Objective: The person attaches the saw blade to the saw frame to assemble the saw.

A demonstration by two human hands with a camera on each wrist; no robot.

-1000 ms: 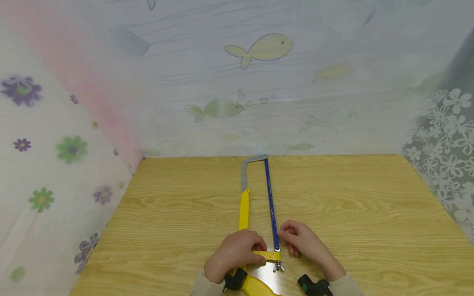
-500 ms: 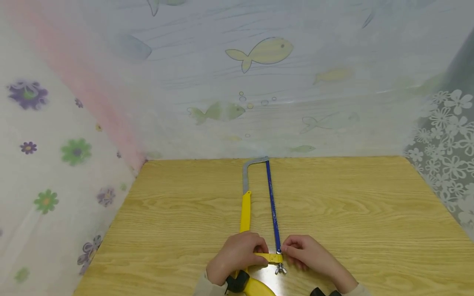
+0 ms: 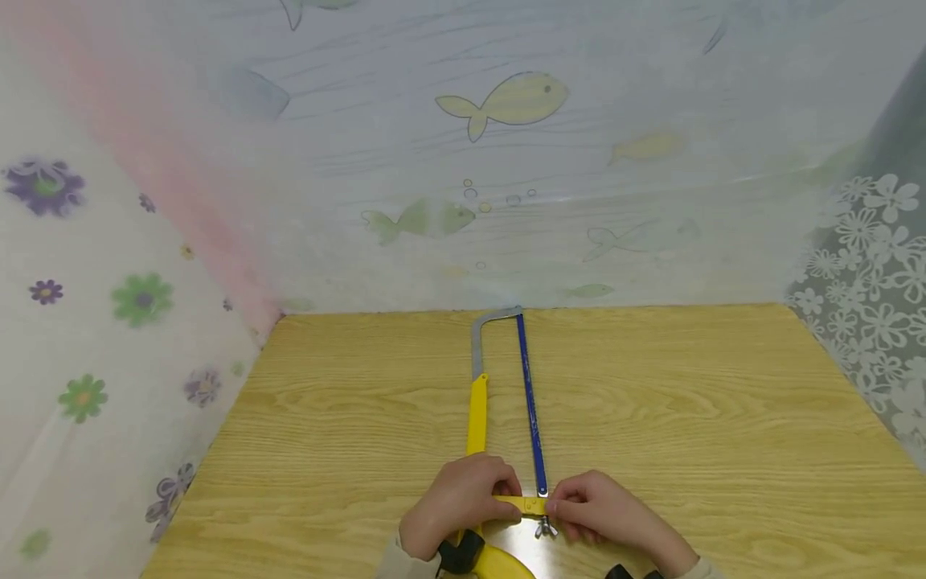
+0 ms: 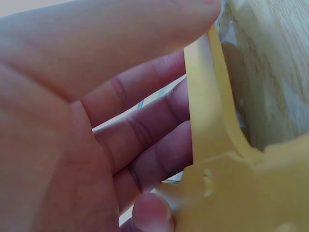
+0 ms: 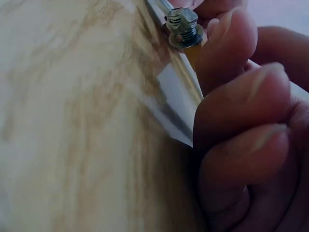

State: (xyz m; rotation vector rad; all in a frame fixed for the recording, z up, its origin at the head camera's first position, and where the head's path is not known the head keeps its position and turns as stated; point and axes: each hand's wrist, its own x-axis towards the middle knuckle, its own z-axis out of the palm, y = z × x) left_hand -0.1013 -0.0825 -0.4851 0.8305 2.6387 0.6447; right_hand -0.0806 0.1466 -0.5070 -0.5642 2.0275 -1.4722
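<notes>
A hacksaw with a yellow and grey frame (image 3: 477, 414) and a blue blade (image 3: 530, 394) lies on the table, its grey tip pointing away from me. My left hand (image 3: 459, 494) grips the yellow frame near the handle; the left wrist view has its fingers behind the yellow crosspiece (image 4: 210, 101) and the thumb across it. With curled thumb and forefinger, my right hand (image 3: 600, 507) pinches the outer end of that crosspiece, just below the blade's near end. A metal wing nut (image 3: 546, 527) sticks out there, and its threaded end (image 5: 182, 21) shows in the right wrist view.
A wood-grain table (image 3: 709, 402) carries the saw. Behind it stands a wall covering (image 3: 405, 145) printed with fish. Flowered sheets (image 3: 145, 362) bound the left and right sides. The saw's tip reaches almost to the back edge.
My right hand has moved down along the blade, toward me, and now meets the crosspiece's end beside the wing nut. My left hand keeps its grip and the saw stays in place.
</notes>
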